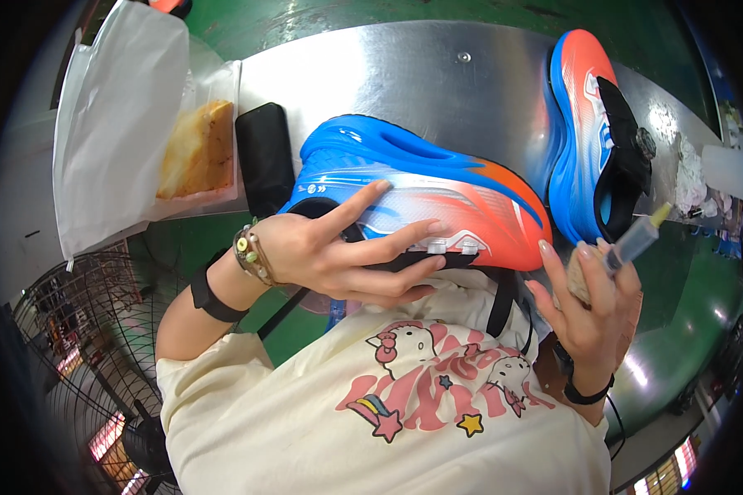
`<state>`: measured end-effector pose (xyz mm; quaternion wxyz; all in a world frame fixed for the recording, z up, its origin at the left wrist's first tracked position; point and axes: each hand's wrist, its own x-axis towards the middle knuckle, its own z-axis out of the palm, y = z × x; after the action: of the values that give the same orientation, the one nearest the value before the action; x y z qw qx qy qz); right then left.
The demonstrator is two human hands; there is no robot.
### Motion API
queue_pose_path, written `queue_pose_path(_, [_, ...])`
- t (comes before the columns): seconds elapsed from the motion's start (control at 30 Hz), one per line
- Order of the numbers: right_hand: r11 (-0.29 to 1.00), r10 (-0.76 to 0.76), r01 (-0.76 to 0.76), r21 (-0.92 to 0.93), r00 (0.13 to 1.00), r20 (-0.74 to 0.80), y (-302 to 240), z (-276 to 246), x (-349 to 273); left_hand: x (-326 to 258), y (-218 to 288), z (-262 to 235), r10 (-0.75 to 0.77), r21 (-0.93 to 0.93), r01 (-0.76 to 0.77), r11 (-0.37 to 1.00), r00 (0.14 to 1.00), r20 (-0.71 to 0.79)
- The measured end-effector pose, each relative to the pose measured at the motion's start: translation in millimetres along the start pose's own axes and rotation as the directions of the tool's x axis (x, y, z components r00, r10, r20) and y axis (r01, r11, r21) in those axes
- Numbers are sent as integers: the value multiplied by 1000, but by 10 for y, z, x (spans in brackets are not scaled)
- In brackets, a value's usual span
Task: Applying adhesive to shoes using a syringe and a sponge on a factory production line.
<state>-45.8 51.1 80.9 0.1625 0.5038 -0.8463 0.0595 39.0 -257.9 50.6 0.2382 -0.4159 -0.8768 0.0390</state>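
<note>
A blue, white and orange sneaker (pixel 437 188) lies on its side in front of me, its blue sole turned away and its toe to the right. My left hand (pixel 347 247) holds it, fingers spread over the upper and the thumb side hidden. Just right of the toe, my right hand (pixel 590 301) grips a clear syringe (pixel 633 244) with a yellow tip pointing up and right. Something beige and rough (pixel 576 279) is partly visible in the same palm. The matching sneaker (pixel 590 140), with a black collar, stands on the table farther right.
Both shoes are at a curved metal table (pixel 388 74). A black phone (pixel 265 157) and a white plastic bag (pixel 120 124) with a yellowish pad (pixel 198 153) lie left. Crumpled white material (pixel 692 177) sits at the right end. A wire-caged fan (pixel 99 355) stands at lower left.
</note>
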Motion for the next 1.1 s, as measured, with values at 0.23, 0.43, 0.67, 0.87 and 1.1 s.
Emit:
queue_pose_path(0.23, [999, 34, -35, -1, 995, 90, 12, 115, 36, 17, -60, -21, 35, -4, -35, 999, 998, 53])
queue_pose_path(0.43, [1000, 21, -21, -1, 993, 113, 32, 103, 18, 18, -111, -28, 66, -14, -65, 998, 997, 37])
queue_pose_path(0.67, [979, 123, -84, 185, 970, -210, 86, -5, -78, 181, -258, -171, 33, -105, -22, 994, 994, 107])
queue_pose_path(0.87, [921, 379, -326, 211, 877, -297, 339, -148, -276, 321, -442, -82, -684, -250, 651, 717, 726, -71])
queue_pose_path(1.1, [732, 650, -522, 438, 727, -220, 490, 52, -447, 921, -663, 195, -798, -92, 823, 561, 567, 204])
